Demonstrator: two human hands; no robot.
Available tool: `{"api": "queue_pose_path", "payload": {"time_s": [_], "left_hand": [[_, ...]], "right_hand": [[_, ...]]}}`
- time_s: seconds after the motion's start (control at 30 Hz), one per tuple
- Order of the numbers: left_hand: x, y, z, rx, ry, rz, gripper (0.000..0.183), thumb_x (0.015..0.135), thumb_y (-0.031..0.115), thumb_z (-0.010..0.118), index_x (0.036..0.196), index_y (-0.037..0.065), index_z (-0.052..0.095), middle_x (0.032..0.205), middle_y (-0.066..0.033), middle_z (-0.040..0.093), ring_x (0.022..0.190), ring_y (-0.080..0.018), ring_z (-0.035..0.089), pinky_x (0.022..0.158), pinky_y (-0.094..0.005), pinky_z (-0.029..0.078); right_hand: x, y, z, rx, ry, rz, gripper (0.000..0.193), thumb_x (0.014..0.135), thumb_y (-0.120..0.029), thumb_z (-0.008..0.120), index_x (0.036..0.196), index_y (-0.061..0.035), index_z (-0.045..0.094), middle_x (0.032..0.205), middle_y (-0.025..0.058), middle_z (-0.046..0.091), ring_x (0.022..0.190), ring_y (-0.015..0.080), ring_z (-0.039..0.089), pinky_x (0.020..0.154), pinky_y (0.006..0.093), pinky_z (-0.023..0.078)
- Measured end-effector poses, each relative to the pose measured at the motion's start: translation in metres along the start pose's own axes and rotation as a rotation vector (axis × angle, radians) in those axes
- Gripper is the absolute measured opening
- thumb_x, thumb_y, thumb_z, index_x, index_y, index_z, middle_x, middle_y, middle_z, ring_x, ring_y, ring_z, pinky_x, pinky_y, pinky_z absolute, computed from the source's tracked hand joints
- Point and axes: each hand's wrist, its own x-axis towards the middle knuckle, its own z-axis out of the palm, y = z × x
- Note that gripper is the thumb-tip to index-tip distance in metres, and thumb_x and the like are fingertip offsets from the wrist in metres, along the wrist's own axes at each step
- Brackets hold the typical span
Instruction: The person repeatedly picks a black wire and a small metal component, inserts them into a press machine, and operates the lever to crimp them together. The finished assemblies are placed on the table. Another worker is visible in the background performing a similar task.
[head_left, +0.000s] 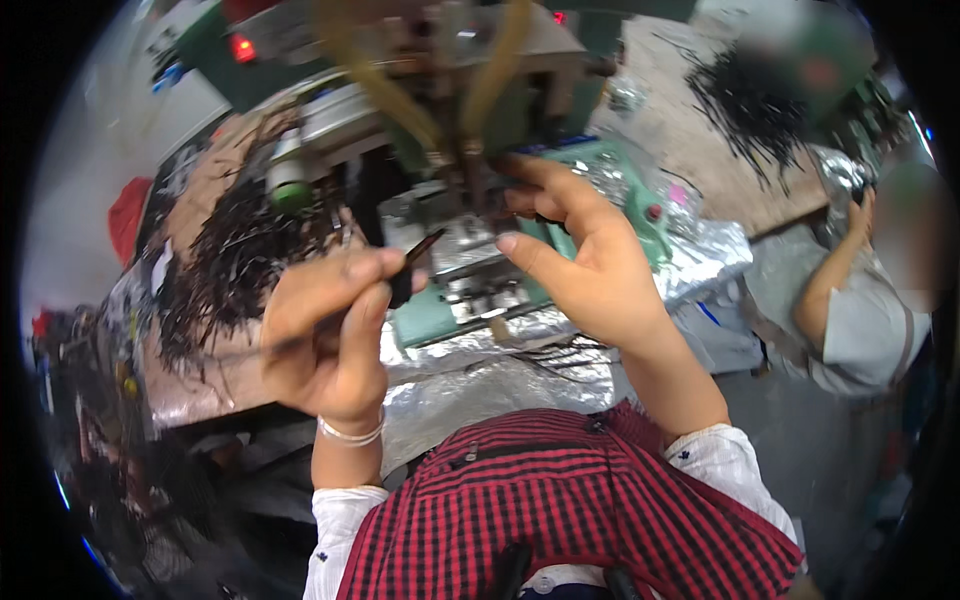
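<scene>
My left hand (325,335) pinches a thin black cable (425,246) between thumb and fingertips. Its narrow dark end points up and right toward a metal fixture (460,250) on the bench machine, and a blurred dark strand trails from the palm side. To the right of the fixture is my right hand (605,270), its thumb and fingers apart. The thumb tip lies close beside the metal block; whether it touches cannot be made out. The right fingertips reach behind the machine's blurred upright parts, where they are partly hidden.
A green machine base (425,325) carries the fixture, with yellowish tubes (395,105) above. Piles of black cables lie left (225,255) and far right (745,105). Crinkled foil (470,395) covers the bench front. A co-worker's arm (840,260) shows at the right.
</scene>
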Motion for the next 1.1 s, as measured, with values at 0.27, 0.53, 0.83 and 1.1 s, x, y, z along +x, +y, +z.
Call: {"api": "queue_pose_path", "payload": {"time_s": [0.27,0.53,0.83,1.1], "left_hand": [[-0.065,-0.011,-0.066,0.478,-0.144,-0.009,0.024,0.108,0.009,0.049,0.111,-0.012,0.061,0.105,-0.0252,0.071,0.086,-0.0274,0.070,0.081,-0.0362,0.058],[-0.064,-0.004,-0.055,0.398,-0.305,-0.117,0.027,0.108,0.009,0.045,0.113,-0.014,0.059,0.106,-0.0290,0.068,0.091,-0.0331,0.069,0.079,-0.0397,0.060],[-0.077,-0.004,-0.042,0.505,-0.381,-0.149,0.026,0.108,0.004,0.044,0.113,-0.015,0.061,0.110,-0.0239,0.071,0.097,-0.0301,0.069,0.093,-0.0398,0.053],[-0.090,0.011,-0.005,0.648,-0.357,-0.230,0.026,0.108,0.008,0.045,0.111,-0.013,0.060,0.105,-0.0243,0.070,0.084,-0.0268,0.068,0.073,-0.0335,0.060]], "right_hand": [[-0.140,0.100,-0.187,-0.418,0.241,0.504,0.021,0.090,-0.014,0.070,0.105,0.0009,0.073,0.093,0.0087,0.075,0.085,0.0154,0.068,0.080,0.0306,0.053],[-0.314,0.263,-0.158,-1.026,-0.436,1.093,0.037,0.076,-0.020,0.065,0.109,-0.0064,0.073,0.113,0.0211,0.072,0.108,0.0367,0.069,0.093,0.0477,0.054],[-0.333,0.327,-0.222,-0.853,0.228,0.959,0.045,0.077,-0.011,0.062,0.122,-0.0095,0.070,0.115,0.0178,0.072,0.106,0.0384,0.067,0.094,0.0472,0.053],[-0.331,0.381,-0.283,-1.301,0.476,1.160,0.022,0.084,-0.023,0.067,0.101,-0.0117,0.075,0.106,0.0141,0.073,0.108,0.0358,0.065,0.092,0.0504,0.050]]}}
